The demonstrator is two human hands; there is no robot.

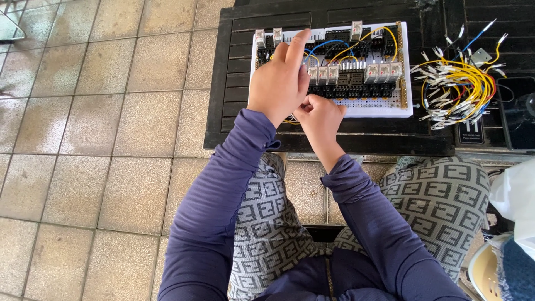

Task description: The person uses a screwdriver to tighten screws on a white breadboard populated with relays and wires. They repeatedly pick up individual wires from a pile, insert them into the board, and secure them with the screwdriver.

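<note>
L hand (278,83) fingers spread, index at 12 | R hand (320,120) pinched, on what: can't tell | relay board (384,106) at 12 o'clock, long axis 9–3, touching L | loose wires (460,89) at 2, R nearer

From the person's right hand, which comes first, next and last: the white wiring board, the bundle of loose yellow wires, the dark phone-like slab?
Measured from the right hand, in the head view:
1. White wiring board, right at the hand, just beyond its knuckles.
2. Bundle of loose yellow wires, farther right on the dark table.
3. Dark slab, at the right edge.
</note>
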